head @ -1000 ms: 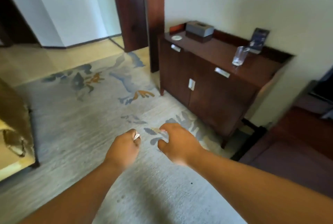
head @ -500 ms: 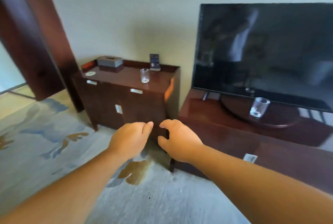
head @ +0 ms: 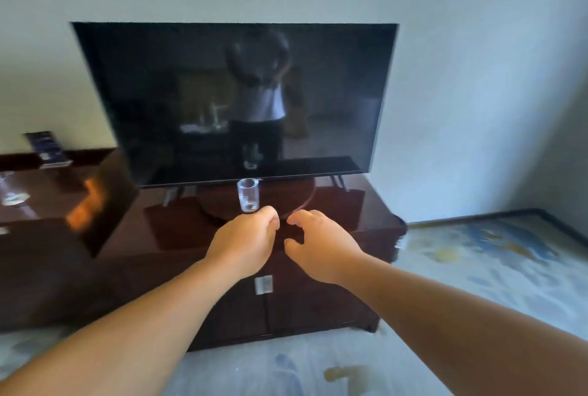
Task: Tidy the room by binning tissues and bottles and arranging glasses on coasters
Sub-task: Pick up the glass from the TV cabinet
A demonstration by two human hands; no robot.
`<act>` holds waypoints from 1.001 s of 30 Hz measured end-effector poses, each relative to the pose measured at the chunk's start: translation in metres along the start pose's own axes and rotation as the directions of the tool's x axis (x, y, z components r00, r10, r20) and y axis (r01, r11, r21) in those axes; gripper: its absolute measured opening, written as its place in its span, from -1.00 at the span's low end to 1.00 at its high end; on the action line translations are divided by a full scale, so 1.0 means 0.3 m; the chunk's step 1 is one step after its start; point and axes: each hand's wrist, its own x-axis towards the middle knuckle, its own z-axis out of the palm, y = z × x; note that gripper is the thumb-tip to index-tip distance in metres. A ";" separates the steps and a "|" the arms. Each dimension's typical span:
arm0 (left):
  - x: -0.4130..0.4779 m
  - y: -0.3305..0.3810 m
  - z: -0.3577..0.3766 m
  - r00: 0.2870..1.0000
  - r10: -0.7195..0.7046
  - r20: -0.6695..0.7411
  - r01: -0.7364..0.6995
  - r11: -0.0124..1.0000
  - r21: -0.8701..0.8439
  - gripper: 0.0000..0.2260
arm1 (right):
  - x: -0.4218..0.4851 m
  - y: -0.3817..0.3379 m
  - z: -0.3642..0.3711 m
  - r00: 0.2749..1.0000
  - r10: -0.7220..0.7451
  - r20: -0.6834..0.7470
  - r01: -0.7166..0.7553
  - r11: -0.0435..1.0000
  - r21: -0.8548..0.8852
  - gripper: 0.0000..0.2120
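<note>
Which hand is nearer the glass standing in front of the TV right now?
Left. The left hand is just in front of the glass, its knuckles overlapping the glass's base in this view. The right hand is off to the glass's right, clearly apart.

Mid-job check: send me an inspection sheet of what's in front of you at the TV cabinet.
Surface: dark glossy TV cabinet, with a television standing on it on a round stand.
Job's things: clear glass upright on the round stand in front of the screen; second glass, blurred, on the sideboard at left; no coaster, tissue or bottle seen.
Clutter: leaflet propped against the wall on the sideboard.
Hands: left hand has curled fingers with nothing seen in it, right by the clear glass, contact cannot be told; right hand is open and empty.
Cables: nothing seen.
Surroundings: pale wall, patterned rug.
</note>
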 end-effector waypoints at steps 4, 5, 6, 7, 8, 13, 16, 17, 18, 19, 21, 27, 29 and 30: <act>0.193 0.276 0.110 0.989 0.142 0.040 -0.142 0.990 0.000 -0.81 | 0.013 0.276 -0.152 0.991 0.119 -0.067 -0.119 0.993 0.004 -0.56; 0.244 0.332 0.138 0.985 0.168 0.048 -0.168 0.986 -0.006 -0.81 | 0.019 0.339 -0.187 0.986 0.146 -0.084 -0.146 0.989 0.009 -0.56; 0.291 0.380 0.166 0.981 0.188 0.051 -0.188 0.982 -0.009 -0.81 | 0.024 0.396 -0.218 0.980 0.172 -0.100 -0.171 0.985 0.014 -0.57; 0.340 0.426 0.199 0.976 0.208 0.058 -0.207 0.978 -0.012 -0.81 | 0.032 0.456 -0.246 0.974 0.197 -0.114 -0.196 0.980 0.024 -0.57; 0.388 0.469 0.233 0.971 0.231 0.065 -0.230 0.973 -0.013 -0.81 | 0.041 0.516 -0.271 0.967 0.222 -0.123 -0.219 0.975 0.036 -0.57; 0.648 0.631 0.401 0.938 0.314 0.147 -0.304 0.949 -0.085 -0.77 | 0.122 0.784 -0.368 0.929 0.344 -0.132 -0.340 0.939 0.056 -0.56; 0.819 0.732 0.506 0.916 0.367 0.163 -0.345 0.927 -0.150 -0.76 | 0.185 0.934 -0.439 0.898 0.407 -0.167 -0.406 0.913 0.038 -0.62; 0.879 0.768 0.540 0.907 0.382 0.178 -0.353 0.919 -0.174 -0.76 | 0.208 0.983 -0.470 0.885 0.430 -0.180 -0.432 0.901 0.035 -0.63; 0.938 0.804 0.574 0.898 0.396 0.192 -0.360 0.912 -0.195 -0.77 | 0.230 1.031 -0.502 0.873 0.451 -0.187 -0.454 0.891 0.026 -0.62; 0.984 0.835 0.604 0.890 0.408 0.203 -0.368 0.906 -0.208 -0.77 | 0.249 1.071 -0.528 0.866 0.463 -0.190 -0.469 0.883 0.013 -0.60; 1.089 0.907 0.667 0.873 0.436 0.220 -0.387 0.892 -0.234 -0.76 | 0.302 1.169 -0.591 0.851 0.483 -0.206 -0.494 0.869 -0.006 -0.57; 1.354 1.064 0.890 0.850 0.408 0.333 -0.326 0.905 -0.275 -0.72 | 0.454 1.472 -0.696 0.841 0.500 -0.208 -0.515 0.857 -0.024 -0.58; 1.450 1.106 0.979 0.848 0.357 0.391 -0.256 0.923 -0.288 -0.73 | 0.510 1.590 -0.714 0.848 0.496 -0.188 -0.509 0.861 -0.024 -0.58; 1.501 1.134 1.029 0.848 0.327 0.418 -0.214 0.932 -0.294 -0.75 | 0.545 1.661 -0.725 0.855 0.487 -0.177 -0.499 0.866 -0.024 -0.58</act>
